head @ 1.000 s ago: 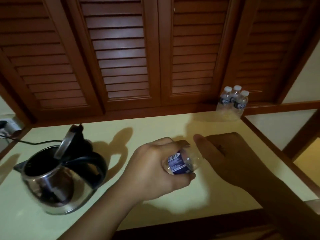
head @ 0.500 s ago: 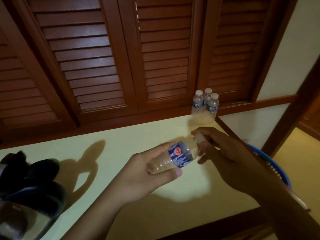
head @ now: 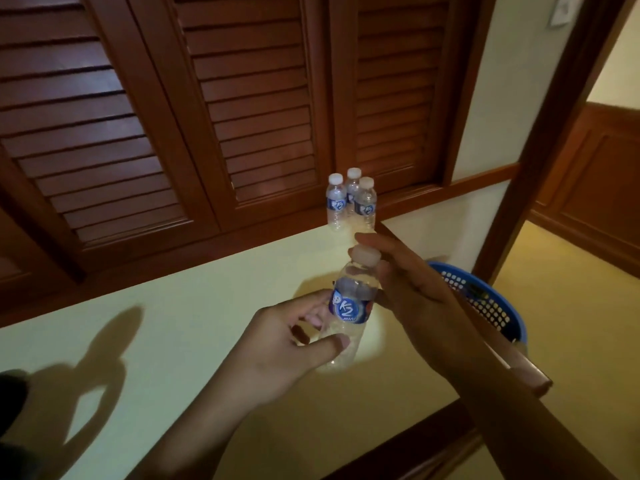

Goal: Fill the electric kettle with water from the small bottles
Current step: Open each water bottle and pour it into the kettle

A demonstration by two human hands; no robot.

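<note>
Tipped up since half a second ago, the held bottle (head: 349, 306) now stands nearly upright in the middle of the frame, its cap (head: 364, 255) pointing up rather than off to the right. The view has swung right, so the kettle (head: 10, 417) is only a dark sliver at the lower left edge.

Hand shadows fall on the pale yellow counter (head: 173, 341) left of centre. The left hand (head: 277, 351) comes up from the bottom centre, with thumb and fingers curled round the clear lower half of the bottle, below its blue label. The right hand (head: 415, 296) reaches in from the lower right, its fingers closed about the cap.

Three more bottles (head: 351, 202) stand capped and close together at the counter's back edge, against the louvred wooden doors (head: 242, 98). A blue basket (head: 485, 299) sits beyond the counter's right end.
</note>
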